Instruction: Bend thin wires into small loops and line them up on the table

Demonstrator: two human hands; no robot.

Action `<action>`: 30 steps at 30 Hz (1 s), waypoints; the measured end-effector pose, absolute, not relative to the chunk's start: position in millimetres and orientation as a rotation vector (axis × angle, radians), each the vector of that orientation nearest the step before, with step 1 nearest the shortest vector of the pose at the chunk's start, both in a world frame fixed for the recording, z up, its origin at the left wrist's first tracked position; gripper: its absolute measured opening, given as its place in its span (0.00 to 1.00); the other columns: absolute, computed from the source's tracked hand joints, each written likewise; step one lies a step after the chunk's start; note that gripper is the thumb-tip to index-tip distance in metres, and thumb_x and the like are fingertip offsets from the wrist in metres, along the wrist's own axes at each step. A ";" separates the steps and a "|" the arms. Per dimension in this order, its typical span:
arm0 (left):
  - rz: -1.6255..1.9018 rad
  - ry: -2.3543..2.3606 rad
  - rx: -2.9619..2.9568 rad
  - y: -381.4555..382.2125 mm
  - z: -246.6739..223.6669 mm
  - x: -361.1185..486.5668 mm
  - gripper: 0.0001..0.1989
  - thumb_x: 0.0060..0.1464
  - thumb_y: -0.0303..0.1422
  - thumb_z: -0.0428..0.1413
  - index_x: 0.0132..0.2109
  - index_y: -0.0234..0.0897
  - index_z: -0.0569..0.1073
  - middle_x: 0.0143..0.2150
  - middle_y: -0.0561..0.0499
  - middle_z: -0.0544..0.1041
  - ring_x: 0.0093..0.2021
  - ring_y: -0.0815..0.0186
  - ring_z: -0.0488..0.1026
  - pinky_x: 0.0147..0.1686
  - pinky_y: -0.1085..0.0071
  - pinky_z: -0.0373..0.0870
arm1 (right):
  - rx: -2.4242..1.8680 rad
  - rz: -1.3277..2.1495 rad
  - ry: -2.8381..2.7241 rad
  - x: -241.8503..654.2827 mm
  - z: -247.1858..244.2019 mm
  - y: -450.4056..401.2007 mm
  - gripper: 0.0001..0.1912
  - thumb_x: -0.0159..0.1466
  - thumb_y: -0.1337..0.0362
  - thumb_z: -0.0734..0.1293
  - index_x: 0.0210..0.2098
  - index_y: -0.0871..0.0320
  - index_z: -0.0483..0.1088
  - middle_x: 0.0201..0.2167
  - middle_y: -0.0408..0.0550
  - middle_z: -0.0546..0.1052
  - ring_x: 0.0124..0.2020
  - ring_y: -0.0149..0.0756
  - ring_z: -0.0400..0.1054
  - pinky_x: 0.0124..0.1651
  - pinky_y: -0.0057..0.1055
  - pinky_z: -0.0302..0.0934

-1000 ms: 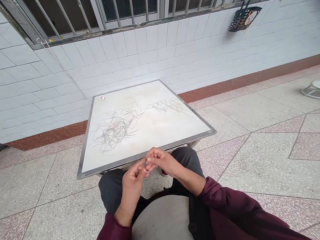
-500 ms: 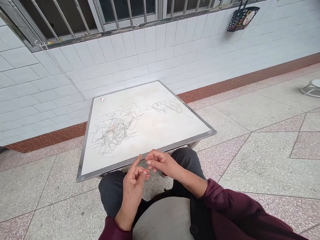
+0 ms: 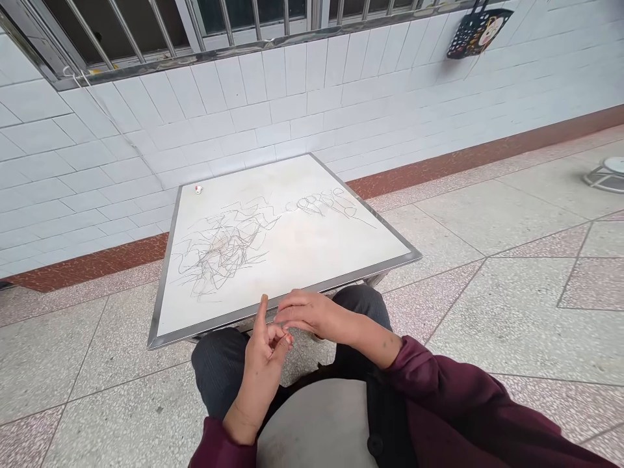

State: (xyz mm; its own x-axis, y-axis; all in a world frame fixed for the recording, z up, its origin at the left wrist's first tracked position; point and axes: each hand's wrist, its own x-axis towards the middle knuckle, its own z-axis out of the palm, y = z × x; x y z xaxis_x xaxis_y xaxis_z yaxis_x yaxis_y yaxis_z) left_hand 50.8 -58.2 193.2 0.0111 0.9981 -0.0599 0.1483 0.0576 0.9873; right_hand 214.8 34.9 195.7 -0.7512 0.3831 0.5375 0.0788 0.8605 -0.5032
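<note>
My left hand [image 3: 263,370] is over my lap at the table's near edge. Its index finger points up, while the thumb and the other fingers pinch together around something too small to name. A small orange-red spot shows at the thumb tip. My right hand [image 3: 312,315] comes in from the right, its fingers bent and held together with their tips close by the left fingers. What those tips grip, if anything, is hidden. Beyond the hands, a tangle of thin dark wire-like strands [image 3: 227,250] lies on the white table [image 3: 302,253], and looped strands [image 3: 319,205] lie farther right.
A tiny white-and-red object [image 3: 198,190] sits at the table's back left corner. Behind the table rises a white tiled wall [image 3: 244,104] with a barred window. A dotted bag [image 3: 478,34] hangs there. At the far right stands a stool [image 3: 609,172].
My right hand has turned palm down and its fingers have drawn together near the left fingers. My left index finger is now straighter and upright. The strands on the table look unchanged.
</note>
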 end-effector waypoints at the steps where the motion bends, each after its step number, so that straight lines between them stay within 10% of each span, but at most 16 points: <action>1: 1.075 1.338 1.273 -58.8 193.6 51.0 0.40 0.58 0.37 0.53 0.69 0.44 0.39 0.28 0.57 0.72 0.28 0.69 0.67 0.34 0.71 0.65 | -0.330 0.612 -2.385 214.5 196.8 35.6 0.12 0.69 0.63 0.58 0.45 0.59 0.71 0.41 0.52 0.71 0.41 0.32 0.66 0.43 0.29 0.63; 30: 1.186 1.235 0.950 -57.5 188.7 56.3 0.37 0.52 0.36 0.59 0.65 0.38 0.54 0.27 0.55 0.71 0.33 0.65 0.72 0.32 0.72 0.69 | -0.468 0.891 -2.222 195.3 179.7 45.9 0.10 0.65 0.58 0.63 0.36 0.56 0.73 0.31 0.46 0.75 0.34 0.31 0.69 0.38 0.26 0.62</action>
State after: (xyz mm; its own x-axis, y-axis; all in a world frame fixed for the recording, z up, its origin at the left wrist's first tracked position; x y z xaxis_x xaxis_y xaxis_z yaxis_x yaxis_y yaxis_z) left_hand 56.3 -57.5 188.7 -0.0532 0.9824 -0.1793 -0.1394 0.1705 0.9755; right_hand 195.3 45.9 179.7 -0.6987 0.5439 0.4648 0.0720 0.6998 -0.7107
